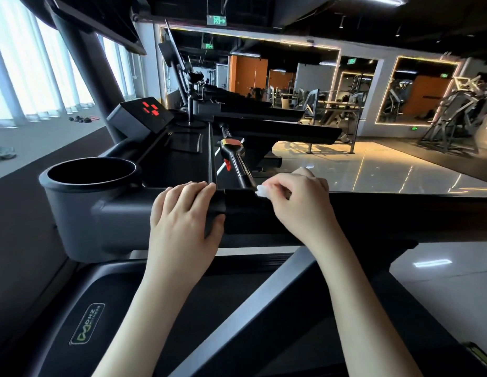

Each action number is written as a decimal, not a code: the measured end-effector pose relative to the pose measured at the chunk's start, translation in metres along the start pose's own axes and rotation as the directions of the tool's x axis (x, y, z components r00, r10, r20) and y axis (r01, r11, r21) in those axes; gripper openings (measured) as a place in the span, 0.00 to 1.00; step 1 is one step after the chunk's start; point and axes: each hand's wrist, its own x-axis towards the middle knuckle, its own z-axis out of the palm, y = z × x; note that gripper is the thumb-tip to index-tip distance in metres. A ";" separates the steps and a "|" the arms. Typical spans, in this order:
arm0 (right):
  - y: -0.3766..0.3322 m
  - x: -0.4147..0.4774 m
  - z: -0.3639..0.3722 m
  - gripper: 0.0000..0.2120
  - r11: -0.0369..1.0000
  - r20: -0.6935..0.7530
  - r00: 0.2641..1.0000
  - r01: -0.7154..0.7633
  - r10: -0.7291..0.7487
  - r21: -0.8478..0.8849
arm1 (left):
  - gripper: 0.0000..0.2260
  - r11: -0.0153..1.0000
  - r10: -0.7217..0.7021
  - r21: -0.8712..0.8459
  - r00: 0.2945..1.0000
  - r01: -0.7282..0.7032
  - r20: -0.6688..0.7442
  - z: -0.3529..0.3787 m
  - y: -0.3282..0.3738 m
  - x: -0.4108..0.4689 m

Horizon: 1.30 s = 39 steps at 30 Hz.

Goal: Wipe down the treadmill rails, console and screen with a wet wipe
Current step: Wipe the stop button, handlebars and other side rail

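Across the middle of the view runs the broad black treadmill rail [386, 210], and the round grey plastic cup holder [73, 213] adjoins its left end. Just right of that cup holder, the left hand [182, 213] grips the rail from the near side: forearm stretched forward, fingers curled over the top edge, thumb hooked on the front face. Near it, the right hand [299, 197] arches above the rail with its wrist bent, fingertips pinching a small crumpled white wet wipe [262, 191] against the rail's top edge.
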 end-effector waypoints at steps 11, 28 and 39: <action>0.013 -0.034 0.006 0.07 0.989 -0.265 0.958 0.133 -0.111 0.067 | 0.21 1.000 0.023 -0.007 1.000 -0.023 -0.008 0.000 -0.003 -0.002; 0.003 -0.090 0.057 0.10 0.993 -0.451 0.888 0.114 -0.086 0.035 | 0.23 0.997 0.074 0.023 0.997 -0.074 0.031 -0.002 -0.008 -0.003; 0.004 -0.091 0.072 0.08 0.974 -0.542 0.835 0.192 -0.096 0.122 | 0.23 0.995 0.090 0.034 0.995 -0.091 0.048 -0.002 -0.009 -0.004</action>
